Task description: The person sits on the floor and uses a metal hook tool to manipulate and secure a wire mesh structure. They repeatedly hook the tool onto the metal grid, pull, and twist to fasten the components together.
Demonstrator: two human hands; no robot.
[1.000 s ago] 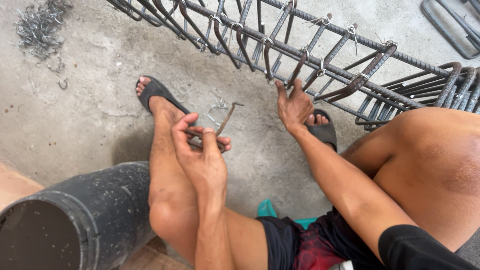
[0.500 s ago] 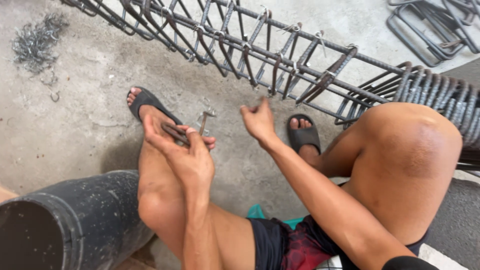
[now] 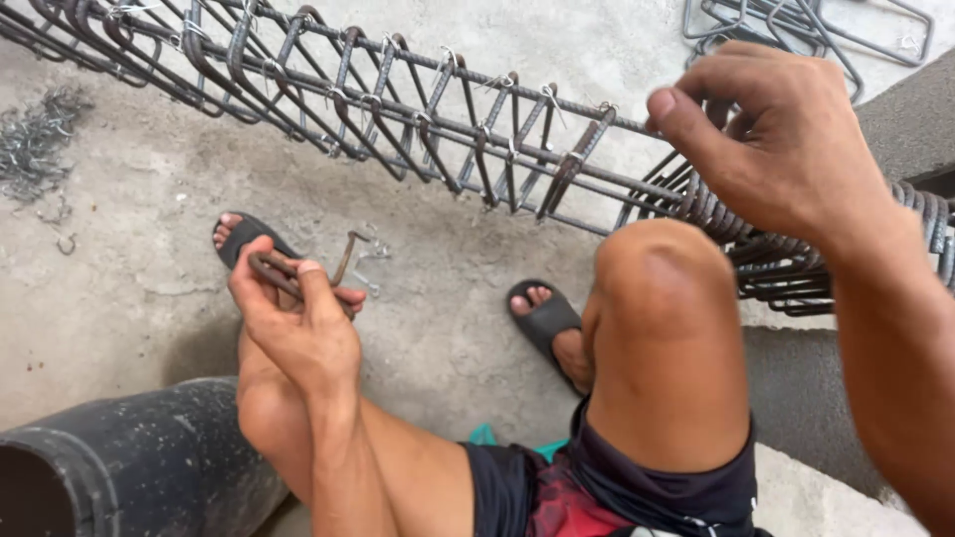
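A hooked tool (image 3: 298, 273) is being held in the left hand (image 3: 293, 323), the right hand (image 3: 786, 149) half-curled and empty above the partly tied rebar cage (image 3: 448, 129).

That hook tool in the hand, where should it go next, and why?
Probably up to the cage of steel bars. The left hand holds the rusty hook tool low, above the foot and apart from the bars, while the right hand is raised near the bunched steel rings. Wire ties show along the cage.

A construction yard: a tied rebar cage (image 3: 418, 109), loose stirrups (image 3: 796, 30) and wire scraps (image 3: 40, 144) on bare concrete floor (image 3: 119, 288).
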